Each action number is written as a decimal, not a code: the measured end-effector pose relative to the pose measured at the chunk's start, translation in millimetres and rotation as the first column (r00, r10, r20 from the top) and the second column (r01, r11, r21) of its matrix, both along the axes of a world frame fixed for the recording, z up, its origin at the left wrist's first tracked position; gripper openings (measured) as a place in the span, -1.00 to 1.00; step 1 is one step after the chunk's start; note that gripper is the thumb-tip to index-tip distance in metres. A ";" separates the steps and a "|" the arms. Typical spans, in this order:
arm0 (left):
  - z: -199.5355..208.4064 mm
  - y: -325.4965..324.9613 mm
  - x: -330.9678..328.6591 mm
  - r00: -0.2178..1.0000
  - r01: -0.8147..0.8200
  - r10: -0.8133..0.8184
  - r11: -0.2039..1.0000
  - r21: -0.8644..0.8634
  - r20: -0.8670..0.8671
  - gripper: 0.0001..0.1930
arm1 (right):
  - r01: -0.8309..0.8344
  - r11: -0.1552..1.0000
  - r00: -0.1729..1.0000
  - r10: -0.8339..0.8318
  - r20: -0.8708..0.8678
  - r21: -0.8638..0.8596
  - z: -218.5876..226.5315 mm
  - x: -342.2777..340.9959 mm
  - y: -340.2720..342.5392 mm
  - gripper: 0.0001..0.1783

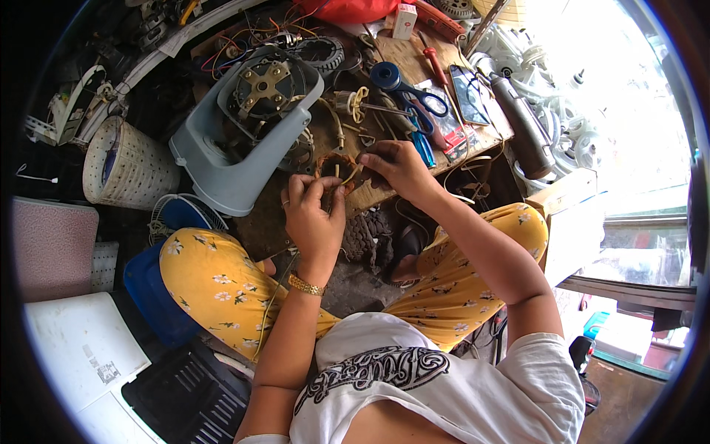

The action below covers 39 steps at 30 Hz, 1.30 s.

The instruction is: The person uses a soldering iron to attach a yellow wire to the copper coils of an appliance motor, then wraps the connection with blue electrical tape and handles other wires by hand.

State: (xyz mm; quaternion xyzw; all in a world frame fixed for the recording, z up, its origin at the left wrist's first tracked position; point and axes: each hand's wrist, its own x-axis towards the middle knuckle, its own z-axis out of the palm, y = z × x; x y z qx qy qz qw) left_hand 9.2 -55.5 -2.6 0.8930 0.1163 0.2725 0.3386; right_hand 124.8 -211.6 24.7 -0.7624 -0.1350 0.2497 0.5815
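Note:
Between my hands, over the near edge of the wooden bench (370, 196), is a ring-shaped copper wire coil (323, 163), like a motor winding. My left hand (314, 214) grips its near side, thumb and fingers closed on the rim. The fingertips of my right hand (399, 169) pinch at the coil's right edge; whether they hold a single strand is too small to tell. Just beyond the coil lies a motor part with a shaft (355, 103). A grey plastic housing (270, 159) with a round metal motor part (265, 87) stands to the left.
Blue-handled scissors (427, 102), a blue tape roll (385, 75), a red-handled screwdriver (434, 65) and a phone (469, 95) lie on the bench. A dark metal cylinder (522, 127) is at its right edge. White plastic parts (569, 122) pile beyond. A perforated basket (129, 166) stands left.

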 end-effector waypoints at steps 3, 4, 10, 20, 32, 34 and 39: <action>2.9 1.9 -2.7 0.999 0.029 -0.029 0.999 0.035 -0.015 -0.81 | -0.054 0.998 0.999 0.054 -0.005 -0.033 -2.4 0.9 -4.1 -0.67; 4.6 2.7 -4.3 0.999 0.043 -0.042 0.998 0.040 -0.025 -0.78 | -0.082 0.995 0.997 0.082 0.006 -0.058 -2.8 2.4 -7.0 -0.67; 30.6 7.5 -28.5 0.990 0.119 -0.112 0.990 0.071 -0.085 -0.70 | 0.021 0.956 0.875 0.123 0.469 -0.291 16.9 25.8 -29.9 -0.68; 64.7 17.5 -72.6 0.921 0.286 -0.212 0.938 0.196 -0.328 -0.89 | 0.319 0.793 0.441 0.361 0.822 -0.519 16.9 52.5 -28.1 -0.80; 44.6 -16.9 -81.8 0.890 0.370 -0.389 0.921 -0.120 -0.239 -0.94 | 0.225 0.653 0.506 0.556 0.660 -0.723 0.9 53.4 -26.8 -0.70; 42.4 -13.3 -81.0 0.894 0.349 -0.372 0.927 -0.135 -0.249 -0.94 | 0.146 0.645 0.543 0.581 0.606 -0.750 12.4 42.6 -30.4 -0.63; 32.6 -9.8 -74.5 0.898 0.298 -0.322 0.947 -0.122 -0.302 -0.86 | 0.214 0.665 0.498 0.556 0.666 -0.715 -12.4 38.7 -28.9 -0.59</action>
